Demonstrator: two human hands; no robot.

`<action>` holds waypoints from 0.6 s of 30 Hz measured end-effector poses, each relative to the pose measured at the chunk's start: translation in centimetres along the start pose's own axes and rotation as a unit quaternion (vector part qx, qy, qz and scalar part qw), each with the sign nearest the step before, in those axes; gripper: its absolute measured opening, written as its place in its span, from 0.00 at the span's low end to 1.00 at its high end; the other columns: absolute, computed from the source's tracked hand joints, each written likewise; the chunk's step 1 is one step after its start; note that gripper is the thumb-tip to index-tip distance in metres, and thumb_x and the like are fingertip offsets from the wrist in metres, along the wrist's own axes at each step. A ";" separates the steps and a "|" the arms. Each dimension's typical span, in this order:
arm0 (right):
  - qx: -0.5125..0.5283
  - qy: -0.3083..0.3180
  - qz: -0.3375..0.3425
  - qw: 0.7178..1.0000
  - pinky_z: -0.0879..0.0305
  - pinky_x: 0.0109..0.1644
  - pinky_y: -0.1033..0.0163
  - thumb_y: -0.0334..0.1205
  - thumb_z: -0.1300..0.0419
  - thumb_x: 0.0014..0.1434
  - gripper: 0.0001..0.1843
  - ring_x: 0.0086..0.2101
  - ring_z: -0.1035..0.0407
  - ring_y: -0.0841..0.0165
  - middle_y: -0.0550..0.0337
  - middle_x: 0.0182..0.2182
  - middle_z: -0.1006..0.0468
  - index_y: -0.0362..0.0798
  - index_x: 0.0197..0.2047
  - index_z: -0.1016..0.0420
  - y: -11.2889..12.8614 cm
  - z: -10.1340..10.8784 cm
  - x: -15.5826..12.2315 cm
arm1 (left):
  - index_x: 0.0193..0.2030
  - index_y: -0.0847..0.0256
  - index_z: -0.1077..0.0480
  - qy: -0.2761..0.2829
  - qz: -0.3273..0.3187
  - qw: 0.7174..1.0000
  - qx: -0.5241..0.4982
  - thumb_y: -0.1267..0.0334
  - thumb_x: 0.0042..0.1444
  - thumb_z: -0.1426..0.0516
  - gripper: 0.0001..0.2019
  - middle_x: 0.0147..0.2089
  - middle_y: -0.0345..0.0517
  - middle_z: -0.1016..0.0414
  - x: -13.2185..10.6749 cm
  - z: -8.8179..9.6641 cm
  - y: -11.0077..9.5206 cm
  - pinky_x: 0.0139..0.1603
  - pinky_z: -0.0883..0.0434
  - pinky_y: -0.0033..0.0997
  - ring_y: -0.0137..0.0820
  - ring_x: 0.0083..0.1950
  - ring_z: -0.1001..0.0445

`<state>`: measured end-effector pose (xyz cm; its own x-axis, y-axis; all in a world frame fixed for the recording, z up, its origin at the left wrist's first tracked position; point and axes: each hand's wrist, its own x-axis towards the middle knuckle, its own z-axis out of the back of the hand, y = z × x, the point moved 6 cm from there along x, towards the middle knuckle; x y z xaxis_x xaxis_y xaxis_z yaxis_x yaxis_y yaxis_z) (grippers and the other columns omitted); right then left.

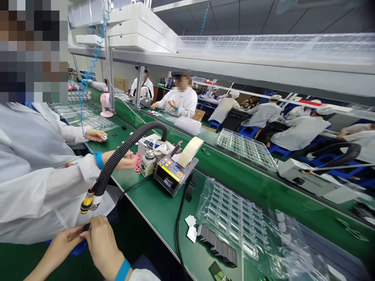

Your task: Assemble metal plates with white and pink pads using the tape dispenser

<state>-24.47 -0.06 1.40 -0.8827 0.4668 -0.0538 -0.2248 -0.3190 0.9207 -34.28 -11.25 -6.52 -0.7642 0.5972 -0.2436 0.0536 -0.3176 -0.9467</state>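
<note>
Low at the left of the head view, my left hand [68,239] and my right hand [101,237] are close together, fingers closed. Between their fingertips a small dark flat piece [87,226] shows, mostly covered by the fingers; its kind I cannot make out. A blue band [123,270] circles my right wrist. Just above the hands hangs the end of a black corrugated hose [125,146], with a yellow-and-black cylindrical device [87,201] showing a red light fixed beside its nozzle.
A tape dispenser [172,171] and a metal-capped bottle [148,164] stand on the green bench. Nearer lie a row of dark flat pieces [216,245], white squares [191,233] and a bagged clear tray [234,218]. A co-worker's sleeve [52,191] is close at left.
</note>
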 end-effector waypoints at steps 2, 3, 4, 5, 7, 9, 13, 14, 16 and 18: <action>-0.049 0.007 0.039 0.998 0.39 0.51 0.37 0.21 0.39 0.49 0.13 0.47 0.32 0.44 0.40 0.41 0.25 0.38 0.40 0.26 0.9 0.0 -0.1 | 0.35 0.55 0.20 0.002 0.011 1.000 0.005 0.46 0.34 0.32 0.21 0.39 0.40 0.16 0.1 1.2 0.2 0.52 0.26 0.46 0.51 0.47 0.21; -0.064 0.009 0.057 0.996 0.37 0.50 0.37 0.21 0.39 0.50 0.13 0.46 0.32 0.44 0.39 0.41 0.25 0.37 0.41 0.26 1.3 -0.1 -0.3 | 0.36 0.56 0.20 -0.004 0.014 1.000 0.011 0.46 0.35 0.32 0.22 0.41 0.43 0.17 0.0 1.7 0.2 0.54 0.28 0.47 0.51 0.48 0.22; -0.073 0.007 0.072 0.995 0.36 0.48 0.37 0.22 0.39 0.50 0.12 0.45 0.31 0.44 0.39 0.40 0.25 0.37 0.41 0.26 1.5 0.0 -0.5 | 0.37 0.57 0.21 -0.013 0.014 1.000 0.017 0.47 0.35 0.32 0.22 0.42 0.45 0.17 -0.2 2.2 0.2 0.55 0.29 0.47 0.51 0.50 0.23; -0.077 0.003 0.086 0.993 0.35 0.47 0.38 0.24 0.37 0.50 0.12 0.44 0.31 0.44 0.40 0.40 0.24 0.38 0.40 0.26 1.7 0.2 -0.8 | 0.38 0.57 0.21 -0.023 0.014 0.999 0.021 0.48 0.35 0.32 0.23 0.43 0.45 0.17 -0.5 2.4 0.2 0.56 0.29 0.47 0.51 0.51 0.23; -0.066 -0.019 0.102 0.992 0.32 0.45 0.42 0.28 0.35 0.50 0.12 0.42 0.30 0.48 0.45 0.38 0.24 0.41 0.40 0.26 1.6 1.1 -1.8 | 0.39 0.57 0.23 -0.033 0.020 0.999 0.020 0.48 0.34 0.32 0.24 0.43 0.45 0.17 -1.5 2.0 0.0 0.55 0.27 0.45 0.50 0.50 0.23; -0.039 -0.065 0.102 0.992 0.30 0.43 0.49 0.32 0.36 0.53 0.11 0.40 0.29 0.54 0.50 0.37 0.24 0.44 0.41 0.27 1.2 3.0 -3.3 | 0.39 0.56 0.26 -0.006 0.033 0.999 0.008 0.48 0.35 0.32 0.24 0.40 0.45 0.16 -2.9 0.2 -0.6 0.50 0.23 0.41 0.48 0.48 0.21; 0.030 -0.161 0.091 0.982 0.29 0.44 0.59 0.43 0.45 0.62 0.11 0.40 0.28 0.63 0.53 0.40 0.25 0.47 0.46 0.31 0.0 8.0 -8.0 | 0.46 0.57 0.31 0.113 0.004 0.993 0.031 0.52 0.46 0.36 0.21 0.43 0.47 0.17 -7.1 -5.6 -4.5 0.49 0.22 0.34 0.42 0.48 0.21; 0.049 -0.181 0.101 0.977 0.29 0.45 0.60 0.47 0.47 0.63 0.13 0.42 0.28 0.64 0.54 0.41 0.25 0.49 0.46 0.31 0.0 9.2 -9.4 | 0.51 0.55 0.33 0.138 -0.024 0.989 0.042 0.54 0.48 0.36 0.23 0.45 0.47 0.17 -8.2 -7.1 -6.1 0.49 0.23 0.33 0.40 0.48 0.21; 0.089 -0.238 0.138 0.957 0.30 0.47 0.62 0.51 0.47 0.63 0.15 0.44 0.28 0.65 0.55 0.43 0.24 0.52 0.46 0.30 0.3 11.8 -12.4 | 0.59 0.47 0.41 0.146 -0.132 0.979 0.046 0.56 0.48 0.35 0.32 0.47 0.43 0.18 -9.9 -9.6 -10.2 0.48 0.23 0.30 0.36 0.46 0.20; 0.094 -0.312 0.165 0.931 0.29 0.47 0.62 0.53 0.45 0.61 0.16 0.44 0.27 0.65 0.56 0.42 0.23 0.54 0.45 0.28 0.9 14.2 -15.3 | 0.64 0.39 0.49 0.129 -0.278 0.951 0.029 0.55 0.47 0.35 0.39 0.49 0.43 0.20 -11.5 -11.6 -14.8 0.46 0.23 0.29 0.33 0.42 0.19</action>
<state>-5.32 4.26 8.59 -0.4668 0.7756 0.4250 0.1439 -0.4076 0.9018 -18.89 -4.89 7.83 -0.4806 0.8432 0.2409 -0.3538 0.0649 -0.9331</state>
